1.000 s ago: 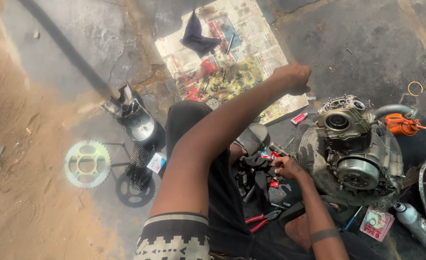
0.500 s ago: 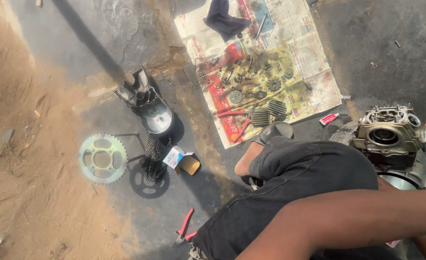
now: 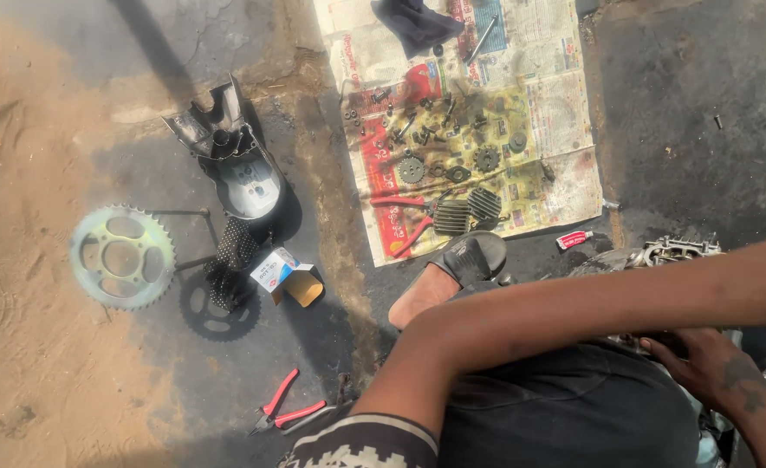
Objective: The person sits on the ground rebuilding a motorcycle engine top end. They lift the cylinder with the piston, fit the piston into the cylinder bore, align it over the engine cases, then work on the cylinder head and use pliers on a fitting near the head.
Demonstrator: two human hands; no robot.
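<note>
I see a small open carton (image 3: 284,276), white and blue with a brown inside, lying on dark oily ground beside two sprockets (image 3: 123,256), and a red-and-white tube (image 3: 573,239) below the newspaper (image 3: 565,113) strewn with gears and bolts. My right hand (image 3: 712,368) rests on a dark part by the engine (image 3: 673,251); I cannot tell its grip. My left hand is out of view.

The ground (image 3: 686,113) is dark, oil-stained concrete on the right, sandy dirt on the left. Directly on it lie a spread newspaper (image 3: 565,186) strewn with small gears and bolts, a large pale sprocket (image 3: 123,256), a smaller black sprocket (image 3: 214,314), a grey engine cover (image 3: 243,178), a small open carton (image 3: 283,273), red-handled pliers (image 3: 283,407) and a small red tube (image 3: 574,238)
</note>
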